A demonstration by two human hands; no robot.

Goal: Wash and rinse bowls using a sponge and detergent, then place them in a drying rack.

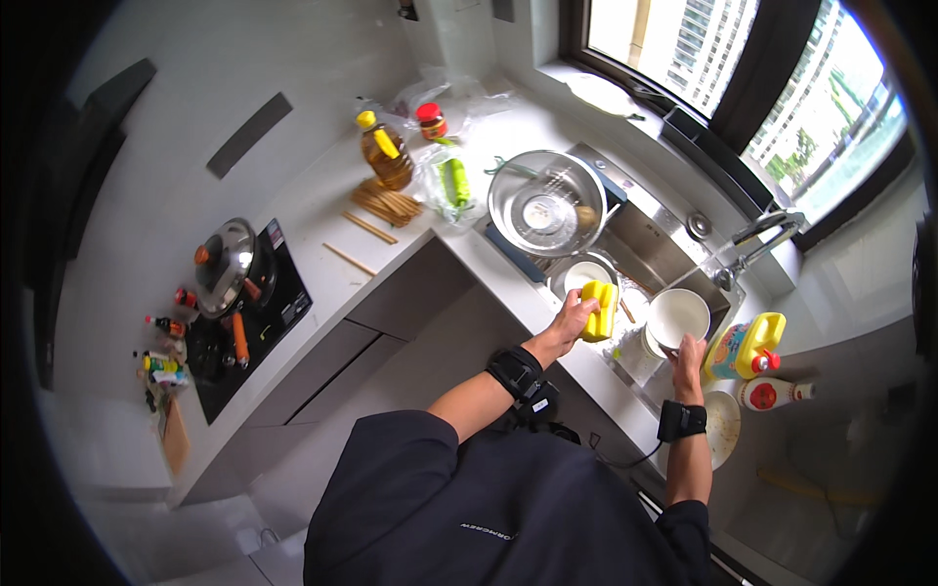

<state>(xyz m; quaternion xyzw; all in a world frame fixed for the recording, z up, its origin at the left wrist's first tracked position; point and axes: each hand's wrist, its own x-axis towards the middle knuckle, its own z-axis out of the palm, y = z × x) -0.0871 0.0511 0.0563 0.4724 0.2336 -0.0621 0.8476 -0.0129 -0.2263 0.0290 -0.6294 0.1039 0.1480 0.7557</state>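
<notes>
My left hand grips a yellow sponge above the front edge of the sink. In my right hand is the rim of a white bowl, its hollow side facing up. Water runs from the chrome faucet in a thin stream towards the bowl's far side. Beneath it, partly hidden, more white dishware stands in the sink. Another white bowl rests in a round metal vessel, just beyond the sponge.
A steel basin straddles the sink's left part. Yellow detergent jug, white bottle and a food-stained plate stand at right. Wooden chopsticks, an oil bottle and bagged green vegetables lie left; a lidded pan sits on the cooktop.
</notes>
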